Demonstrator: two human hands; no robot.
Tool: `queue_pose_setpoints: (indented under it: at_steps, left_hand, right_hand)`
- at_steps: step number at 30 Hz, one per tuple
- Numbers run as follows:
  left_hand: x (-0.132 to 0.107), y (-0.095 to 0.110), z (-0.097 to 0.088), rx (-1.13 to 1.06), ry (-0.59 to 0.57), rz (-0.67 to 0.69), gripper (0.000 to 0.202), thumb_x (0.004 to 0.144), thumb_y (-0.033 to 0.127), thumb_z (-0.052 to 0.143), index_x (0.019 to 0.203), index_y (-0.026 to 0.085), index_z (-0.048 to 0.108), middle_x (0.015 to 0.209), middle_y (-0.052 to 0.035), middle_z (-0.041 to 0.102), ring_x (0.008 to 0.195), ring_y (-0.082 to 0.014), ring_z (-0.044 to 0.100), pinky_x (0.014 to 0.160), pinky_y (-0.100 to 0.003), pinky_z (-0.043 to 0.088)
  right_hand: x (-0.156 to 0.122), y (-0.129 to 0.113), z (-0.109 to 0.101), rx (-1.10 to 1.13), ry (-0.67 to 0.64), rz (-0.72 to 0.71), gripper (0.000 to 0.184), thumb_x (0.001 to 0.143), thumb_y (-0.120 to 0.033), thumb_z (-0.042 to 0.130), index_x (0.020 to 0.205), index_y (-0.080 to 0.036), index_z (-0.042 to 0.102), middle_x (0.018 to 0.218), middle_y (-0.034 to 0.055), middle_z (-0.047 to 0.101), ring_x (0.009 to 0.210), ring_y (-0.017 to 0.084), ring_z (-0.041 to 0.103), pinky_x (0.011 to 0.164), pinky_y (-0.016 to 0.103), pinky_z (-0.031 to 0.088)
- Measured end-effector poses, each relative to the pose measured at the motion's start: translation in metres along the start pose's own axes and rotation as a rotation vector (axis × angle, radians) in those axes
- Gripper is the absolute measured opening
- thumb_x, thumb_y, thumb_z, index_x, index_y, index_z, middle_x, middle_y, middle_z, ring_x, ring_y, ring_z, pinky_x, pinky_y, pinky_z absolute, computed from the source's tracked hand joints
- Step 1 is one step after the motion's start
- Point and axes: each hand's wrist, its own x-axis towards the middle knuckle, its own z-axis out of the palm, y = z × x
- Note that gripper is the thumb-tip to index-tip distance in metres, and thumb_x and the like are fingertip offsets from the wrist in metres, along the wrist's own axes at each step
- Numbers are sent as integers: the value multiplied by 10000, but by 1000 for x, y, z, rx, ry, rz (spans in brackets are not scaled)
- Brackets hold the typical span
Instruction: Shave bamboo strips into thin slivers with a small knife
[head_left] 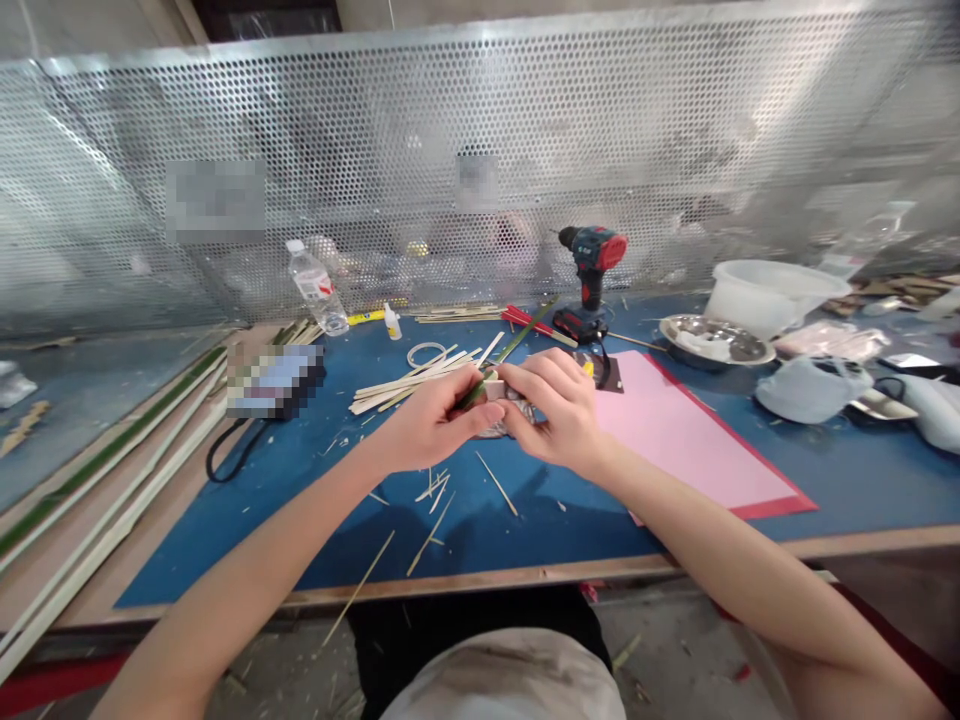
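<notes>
**1 strip [472, 394], pointing to 1 o'clock**

The strip is green and is held above the table [540, 540]. The left hand [441, 422] has its thumb and fingers clamped on it. Its long axis runs from 7 to 1 o'clock. The right hand [553, 408] is just beside, fingers bent; whether they are clamped on something, I cannot tell. Around the hands are 1 drill [598, 250] at 1 o'clock, 1 water bottle [311, 283] at 10, 1 bowl [756, 350] and 1 tub [739, 308] between 2 and 3, and 1 pink sheet [652, 430] at 3.
</notes>
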Motion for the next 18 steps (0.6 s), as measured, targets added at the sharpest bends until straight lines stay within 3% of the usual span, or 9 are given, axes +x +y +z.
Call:
queue_pose_setpoints:
  at_steps: [9, 18]
  left_hand:
    - [4, 3, 5, 45, 62, 56, 264, 1010, 401, 629, 895, 200, 505, 740, 31, 433, 637, -99, 411, 540, -234, 346]
    - [6, 4, 10, 35, 119, 39, 330, 1007, 424, 632, 823, 204, 470, 696, 43, 377, 598, -93, 350, 502, -235, 274]
  right_hand:
    - [-4, 3, 1, -43, -41, 7, 397, 958, -258, 633, 1352, -242, 593, 982, 55, 726, 869, 221, 633, 778, 402, 492]
    - [-2, 2, -1, -54, -40, 65, 328, 960, -266, 631, 1287, -241, 636, 962, 53, 718, 839, 210, 617, 754, 385, 479]
